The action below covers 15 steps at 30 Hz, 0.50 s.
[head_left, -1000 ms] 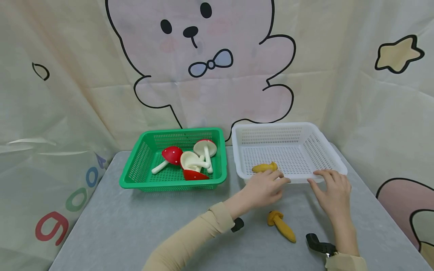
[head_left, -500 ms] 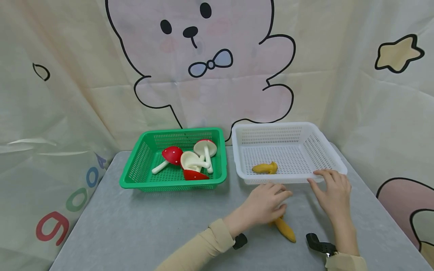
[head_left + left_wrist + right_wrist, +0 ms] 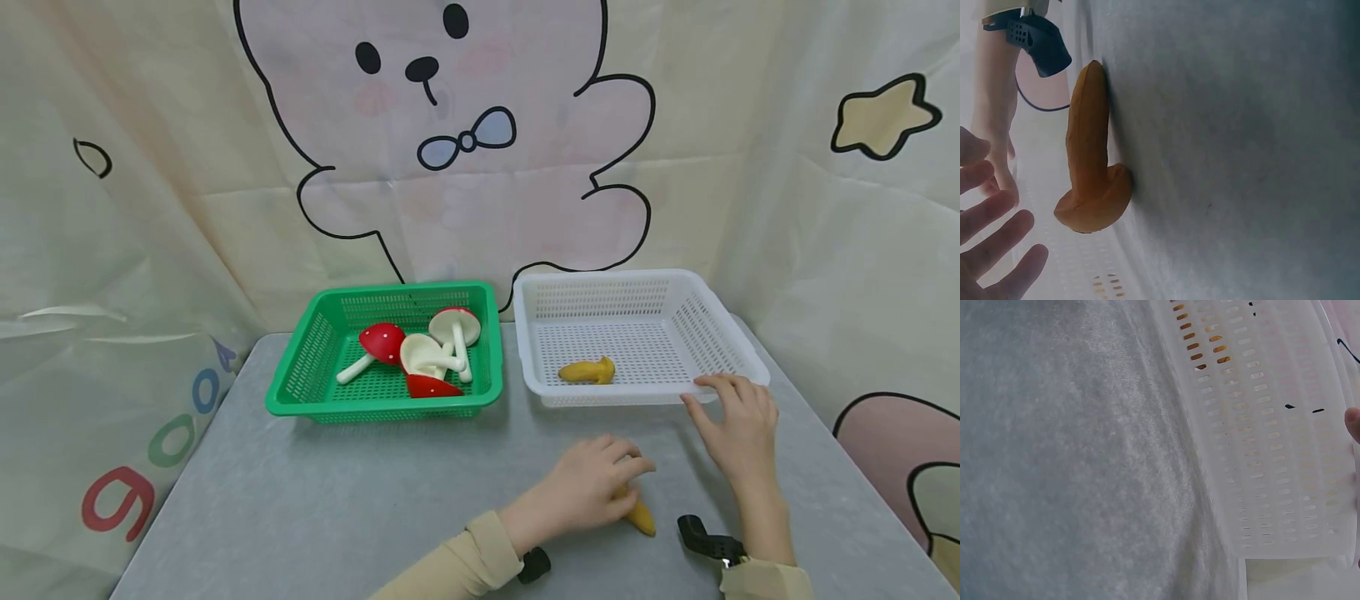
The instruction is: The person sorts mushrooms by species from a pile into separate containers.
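Note:
A yellow toy mushroom [image 3: 1089, 150] lies on the grey table, its cap partly under my left hand [image 3: 583, 487] in the head view. Only the mushroom's stem shows there. In the left wrist view, the left fingers are spread and loosely bent, with a gap between them and the mushroom. My right hand [image 3: 738, 425] holds the front rim of the white basket [image 3: 705, 312] near its right corner, thumb outside and fingers over the edge. Inside that basket, near its front wall, rests a second yellow mushroom [image 3: 587, 371].
To the left stands a green basket [image 3: 300, 367] with several red-capped, white-stemmed toy mushrooms [image 3: 382, 343]. A printed curtain [image 3: 465, 208] hangs behind the table [image 3: 360, 492]. Black wrist-worn camera parts [image 3: 705, 540] jut out beside both forearms.
My left hand has moved from the front rim of the white basket down toward me, over the yellow mushroom on the table. The right hand has stayed at the rim.

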Each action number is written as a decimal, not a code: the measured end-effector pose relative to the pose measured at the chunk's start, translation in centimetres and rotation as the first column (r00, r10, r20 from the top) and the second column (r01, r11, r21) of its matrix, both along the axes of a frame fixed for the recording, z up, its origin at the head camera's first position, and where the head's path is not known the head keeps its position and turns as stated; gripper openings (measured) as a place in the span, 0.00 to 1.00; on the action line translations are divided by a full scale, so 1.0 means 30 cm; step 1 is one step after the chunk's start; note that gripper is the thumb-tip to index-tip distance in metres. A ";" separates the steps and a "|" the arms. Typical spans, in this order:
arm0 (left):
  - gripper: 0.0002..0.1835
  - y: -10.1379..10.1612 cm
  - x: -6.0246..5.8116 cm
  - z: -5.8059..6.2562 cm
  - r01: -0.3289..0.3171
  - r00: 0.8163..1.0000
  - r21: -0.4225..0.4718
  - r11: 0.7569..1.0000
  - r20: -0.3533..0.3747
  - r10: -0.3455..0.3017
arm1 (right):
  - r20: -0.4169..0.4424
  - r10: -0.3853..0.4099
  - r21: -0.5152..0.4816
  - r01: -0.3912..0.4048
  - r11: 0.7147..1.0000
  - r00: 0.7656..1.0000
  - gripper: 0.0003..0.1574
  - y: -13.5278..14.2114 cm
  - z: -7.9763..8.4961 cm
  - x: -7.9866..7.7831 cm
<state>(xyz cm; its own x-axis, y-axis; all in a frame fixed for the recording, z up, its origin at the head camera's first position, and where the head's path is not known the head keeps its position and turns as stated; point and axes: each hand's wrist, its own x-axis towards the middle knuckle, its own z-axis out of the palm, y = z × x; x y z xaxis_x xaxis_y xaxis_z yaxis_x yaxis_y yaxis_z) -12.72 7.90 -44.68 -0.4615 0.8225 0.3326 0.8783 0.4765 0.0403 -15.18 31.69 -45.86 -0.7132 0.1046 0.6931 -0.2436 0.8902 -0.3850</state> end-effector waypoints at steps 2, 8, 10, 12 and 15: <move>0.18 0.001 0.007 -0.007 0.011 1.000 -0.023 1.000 -0.003 -0.011 | -0.005 0.004 -0.002 -0.004 1.000 1.000 0.22 0.000 0.001 0.000; 0.19 0.000 0.023 -0.025 0.045 0.999 -0.135 0.990 0.022 -0.043 | 0.002 0.004 -0.003 -0.004 1.000 1.000 0.22 0.001 0.001 0.004; 0.20 0.000 0.025 -0.032 0.059 0.997 -0.170 0.984 0.054 -0.051 | 0.007 0.001 -0.001 -0.001 1.000 1.000 0.22 0.001 0.000 0.004; 0.20 0.003 0.025 -0.039 0.074 0.995 -0.196 0.978 0.085 -0.058 | 0.011 0.001 0.000 -0.001 1.000 1.000 0.22 0.001 0.001 0.004; 0.22 0.008 0.023 -0.049 0.090 0.991 -0.224 0.970 0.117 -0.065 | 0.015 0.004 -0.002 -0.004 1.000 1.000 0.21 0.002 0.000 0.004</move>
<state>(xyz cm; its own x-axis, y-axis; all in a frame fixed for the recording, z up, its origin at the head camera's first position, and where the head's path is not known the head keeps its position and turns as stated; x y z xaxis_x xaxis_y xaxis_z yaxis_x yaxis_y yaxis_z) -12.02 8.14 -46.15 -0.4164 0.9054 0.0831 0.9092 0.4150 0.0352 -15.05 31.75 -45.86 -0.7242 0.1035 0.6818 -0.2409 0.8885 -0.3907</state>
